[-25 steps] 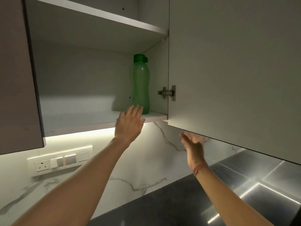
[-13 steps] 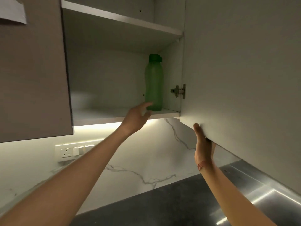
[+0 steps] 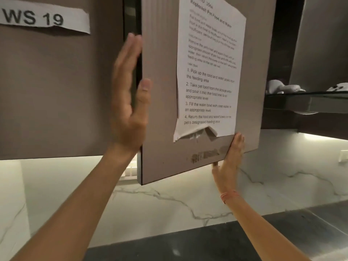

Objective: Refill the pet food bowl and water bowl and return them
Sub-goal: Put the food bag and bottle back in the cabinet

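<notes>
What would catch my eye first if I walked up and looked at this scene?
Probably the printed instruction sheet taped to the nearly shut cabinet door in the middle, headed "Replenish Pet Food and Water". Next, the two bare hands on that door: the left hand flat by its left edge, the right hand under its lower corner. At top left, a paper label reads "WS 19".

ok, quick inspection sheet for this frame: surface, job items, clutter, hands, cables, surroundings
surface: dark counter below, bare where visible.
job's things: bowls, food, water nothing seen; task sheet taped on door.
clutter: nothing seen.
hands: left hand open, flat at the door's free edge; right hand open under its bottom edge.
cables: nothing seen.
surroundings: door nearly shut; "WS 19" label on the left cabinet; marble backsplash; white items on shelf at right, unclear.
</notes>
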